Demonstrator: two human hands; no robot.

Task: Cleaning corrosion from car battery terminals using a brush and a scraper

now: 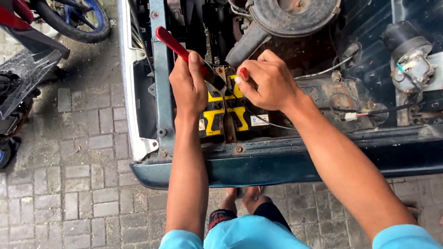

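Both arms reach forward, left hand (188,85) fisted, right hand (266,80) fingers pinched together.

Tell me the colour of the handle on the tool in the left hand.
Red: the tool's handle sticks up from the left hand, clearest in the head view.

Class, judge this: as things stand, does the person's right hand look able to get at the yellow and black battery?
Probably yes: the right hand already hovers right over the yellow and black battery, nothing between them.

Engine bay tray (277,150) carries yellow-black battery (221,117); rusty hold-down bracket (228,124) across it.
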